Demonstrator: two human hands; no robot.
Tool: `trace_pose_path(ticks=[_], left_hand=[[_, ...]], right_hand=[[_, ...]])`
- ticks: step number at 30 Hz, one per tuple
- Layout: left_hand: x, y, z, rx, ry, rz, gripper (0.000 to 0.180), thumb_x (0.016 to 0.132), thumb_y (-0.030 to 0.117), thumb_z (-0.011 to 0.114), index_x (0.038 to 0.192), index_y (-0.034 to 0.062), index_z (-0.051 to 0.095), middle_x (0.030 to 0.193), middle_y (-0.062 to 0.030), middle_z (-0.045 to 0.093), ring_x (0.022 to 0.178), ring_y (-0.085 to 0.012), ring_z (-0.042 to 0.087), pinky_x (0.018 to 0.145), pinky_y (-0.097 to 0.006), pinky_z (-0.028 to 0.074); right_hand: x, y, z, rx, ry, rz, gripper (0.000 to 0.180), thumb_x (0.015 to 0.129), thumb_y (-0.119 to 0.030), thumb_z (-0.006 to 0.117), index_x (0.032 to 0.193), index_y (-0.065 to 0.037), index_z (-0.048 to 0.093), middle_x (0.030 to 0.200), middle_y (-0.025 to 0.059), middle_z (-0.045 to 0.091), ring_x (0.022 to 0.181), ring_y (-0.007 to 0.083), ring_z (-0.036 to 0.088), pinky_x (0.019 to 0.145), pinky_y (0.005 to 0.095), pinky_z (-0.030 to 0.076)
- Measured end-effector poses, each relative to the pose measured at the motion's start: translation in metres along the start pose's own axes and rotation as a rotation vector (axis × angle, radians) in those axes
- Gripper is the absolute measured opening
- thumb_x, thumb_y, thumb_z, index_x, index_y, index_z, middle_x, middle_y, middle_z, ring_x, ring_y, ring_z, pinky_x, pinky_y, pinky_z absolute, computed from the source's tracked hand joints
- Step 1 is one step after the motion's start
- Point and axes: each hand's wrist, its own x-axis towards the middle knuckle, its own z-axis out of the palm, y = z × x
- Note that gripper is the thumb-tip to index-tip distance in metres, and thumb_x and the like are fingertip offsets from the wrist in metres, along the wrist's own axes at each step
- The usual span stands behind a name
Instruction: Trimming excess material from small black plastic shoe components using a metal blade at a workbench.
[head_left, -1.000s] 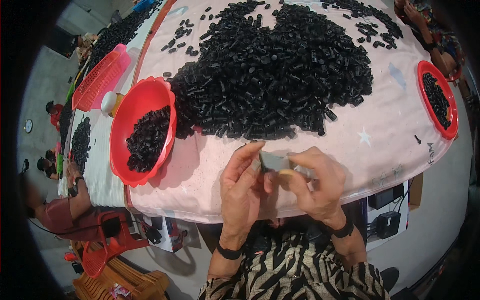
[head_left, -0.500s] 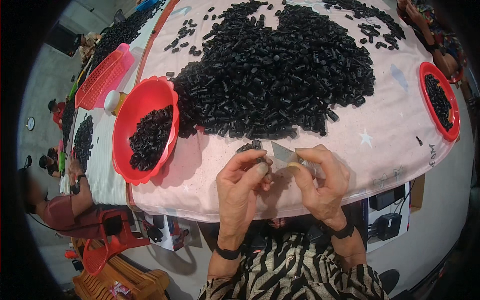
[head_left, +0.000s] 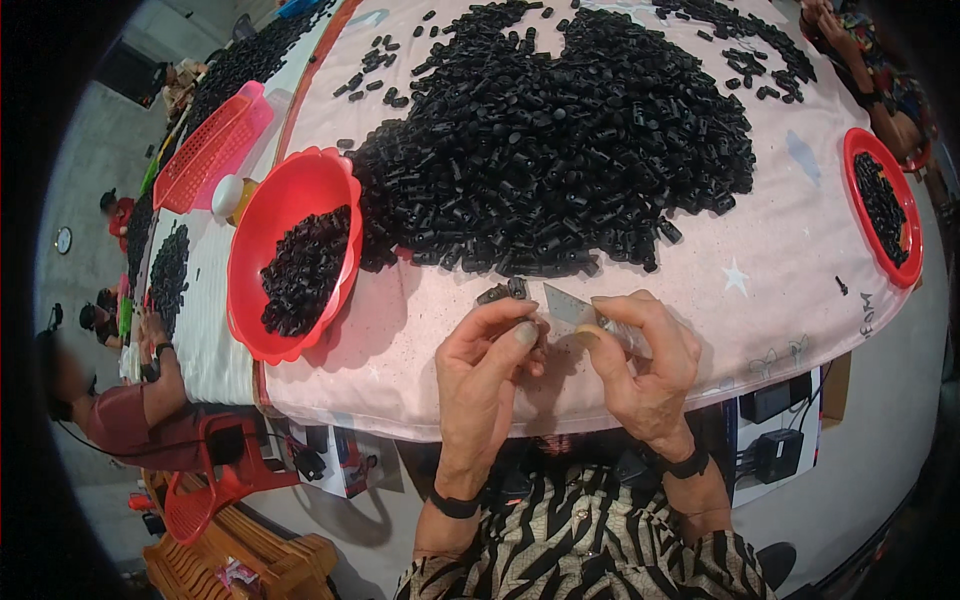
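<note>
My left hand [head_left: 472, 372] is closed in a pinch at the table's near edge, its fingers round a small black plastic part, mostly hidden by the fingertips. My right hand [head_left: 645, 375] pinches a thin, flat metal blade [head_left: 566, 305] between thumb and forefinger. The blade's slanted end points left, toward the left fingertips, with a small gap between. Just beyond the left forefinger, a few loose black parts [head_left: 515, 288] lie on the pink cloth [head_left: 700, 300]. A large heap of black plastic parts [head_left: 560, 150] spreads farther back.
A red scalloped bowl [head_left: 240, 270] of black parts stands left of the heap. Behind it are a lidded jar [head_left: 228, 200] and a pink basket [head_left: 205, 150]. An oval red tray [head_left: 915, 255] with parts sits at right. Other people [head_left: 135, 420] work at left and far right.
The view has shifted very slightly. My hands keep nearly the same pose, with the blade still beside the left fingertips.
</note>
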Motion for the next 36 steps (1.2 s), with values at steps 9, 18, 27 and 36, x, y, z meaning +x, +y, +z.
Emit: trace_pose_path(ticks=[9,18,27,36], left_hand=[[0.001,0.001,0.001,0.017,-0.04,0.016,0.029,0.085,-0.003,0.063,0.114,-0.003,0.061,0.099,-0.008,0.065,0.08,-0.0112,0.06,0.071,-0.024,0.049],[-0.004,0.002,0.001,0.066,-0.038,-0.014,0.032,0.084,-0.004,0.062,0.117,-0.0022,0.06,0.102,-0.0057,0.063,0.084,-0.0069,0.057,0.072,-0.021,0.048],[0.001,0.008,-0.009,0.003,0.022,0.001,0.031,0.082,-0.003,0.06,0.113,-0.0038,0.061,0.1,-0.0111,0.064,0.087,-0.0169,0.061,0.073,-0.026,0.05],[0.002,0.015,-0.006,-0.13,-0.09,0.009,0.038,0.088,-0.003,0.049,0.125,-0.0059,0.055,0.108,-0.0107,0.06,0.087,-0.0134,0.056,0.081,-0.026,0.047]], right_hand=[[0.0,0.001,0.001,0.001,-0.007,0.018,0.021,0.078,-0.002,0.072,0.096,0.0,0.062,0.074,0.0102,0.062,0.059,0.0164,0.061,0.045,0.0266,0.045],[-0.007,-0.003,0.0,-0.033,0.009,0.077,0.021,0.075,0.003,0.071,0.095,0.002,0.062,0.076,0.0101,0.061,0.057,0.0153,0.056,0.045,0.0247,0.04],[-0.004,-0.003,0.004,0.008,-0.02,0.114,0.022,0.076,0.002,0.07,0.096,0.001,0.062,0.077,0.0101,0.062,0.059,0.0151,0.057,0.045,0.025,0.042],[-0.005,-0.001,0.004,0.012,-0.049,0.11,0.022,0.075,0.001,0.071,0.095,0.0,0.062,0.077,0.0097,0.063,0.059,0.0162,0.059,0.044,0.0257,0.043]])
